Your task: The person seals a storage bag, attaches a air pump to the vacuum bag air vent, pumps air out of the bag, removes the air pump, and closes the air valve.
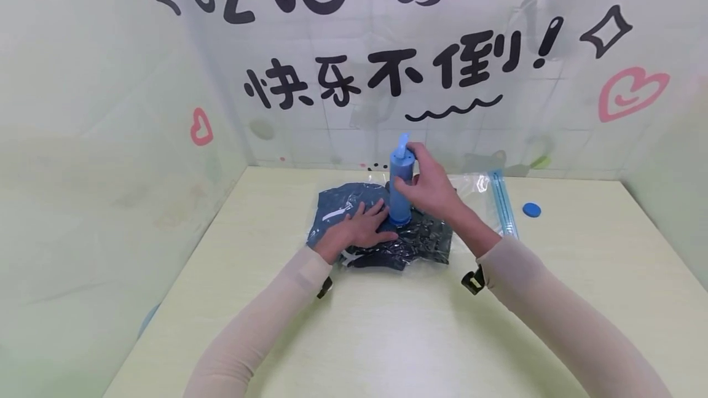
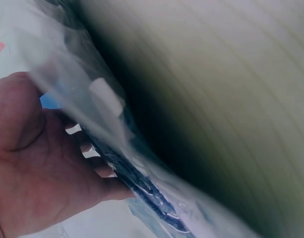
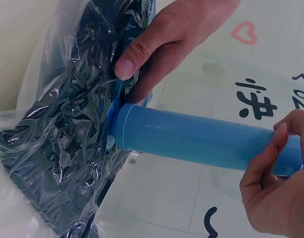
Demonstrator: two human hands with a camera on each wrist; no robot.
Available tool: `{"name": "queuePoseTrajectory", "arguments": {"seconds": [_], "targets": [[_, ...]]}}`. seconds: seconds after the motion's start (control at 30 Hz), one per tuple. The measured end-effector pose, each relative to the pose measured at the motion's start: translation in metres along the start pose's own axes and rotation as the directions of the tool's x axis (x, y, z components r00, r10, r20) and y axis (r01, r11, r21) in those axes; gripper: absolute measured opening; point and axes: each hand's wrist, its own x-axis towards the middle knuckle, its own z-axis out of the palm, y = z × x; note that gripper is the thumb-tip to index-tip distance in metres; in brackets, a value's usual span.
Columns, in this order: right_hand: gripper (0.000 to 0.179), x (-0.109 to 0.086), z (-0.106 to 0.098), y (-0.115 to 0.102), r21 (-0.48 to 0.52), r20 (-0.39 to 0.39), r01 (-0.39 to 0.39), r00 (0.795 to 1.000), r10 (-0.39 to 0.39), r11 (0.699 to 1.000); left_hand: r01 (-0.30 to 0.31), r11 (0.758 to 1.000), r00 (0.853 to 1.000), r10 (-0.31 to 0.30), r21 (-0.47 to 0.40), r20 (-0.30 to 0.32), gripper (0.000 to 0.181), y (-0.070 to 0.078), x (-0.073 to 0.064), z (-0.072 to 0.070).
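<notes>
A clear vacuum storage bag [image 1: 434,241] with dark folded fabric inside lies on the table, its plastic wrinkled close over the fabric. Upright on the bag stands a blue hand pump [image 1: 400,201], its base at the bag's blue valve [image 3: 112,119]. My right hand [image 1: 434,186] grips the upper part of the pump's barrel, below the light blue handle [image 1: 404,143]. Beside the pump's base, my left hand [image 1: 367,226] rests on the bag with fingers spread. In the left wrist view that hand's palm [image 2: 47,158] shows next to the bag's edge.
A round blue cap [image 1: 532,209] lies on the table right of the bag. The bag's blue zip strip [image 1: 502,201] runs along its right end. Behind the table [image 1: 365,330] hangs a printed sheet [image 1: 332,128] with black characters, and similar sheets enclose both sides.
</notes>
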Motion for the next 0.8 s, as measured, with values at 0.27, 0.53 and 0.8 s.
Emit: {"name": "queuePoseTrajectory", "arguments": {"seconds": [0.27,0.53,0.8], "targets": [[0.059,0.008,0.017,0.001,-0.113,-0.123,-0.013,0.992,-0.001,0.994,-0.012,1.0,1.0,0.013,0.018,-0.005,0.078,-0.001,0.001,0.002],[0.051,0.01,0.02,0.009,-0.136,-0.143,-0.056,0.989,0.036,0.989,-0.006,1.0,1.0,0.006,0.013,-0.004,0.078,-0.001,0.001,0.001],[0.051,0.011,0.017,0.012,-0.053,-0.063,-0.089,0.994,0.086,0.995,-0.006,1.0,1.0,0.006,0.008,-0.003,0.078,-0.002,0.001,0.002]]}}
